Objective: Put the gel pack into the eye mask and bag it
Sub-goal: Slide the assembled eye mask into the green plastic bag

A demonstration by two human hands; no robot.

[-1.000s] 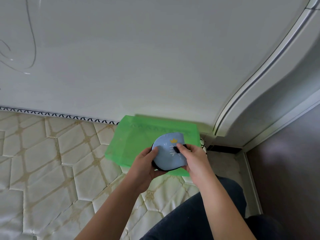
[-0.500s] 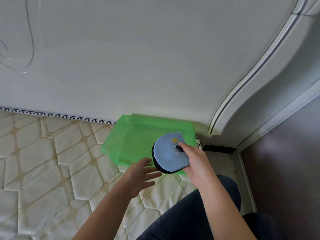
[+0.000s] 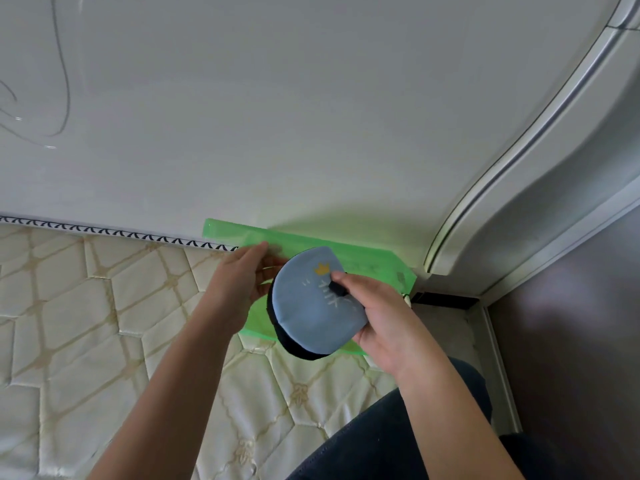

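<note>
Head view: low in the centre of the frame, the right hand (image 3: 384, 317) holds the folded eye mask (image 3: 311, 306), its grip clamped on it with the thumb pressing a black strap on the pale blue face, which bears a yellow crown. The mask sits just over the green bag (image 3: 367, 265). The left hand (image 3: 239, 282) pinches the bag's left part, thumb on top, fingers showing through the plastic. Below lie a quilted mattress (image 3: 86, 306) and, above, a white headboard (image 3: 277, 116).
</note>
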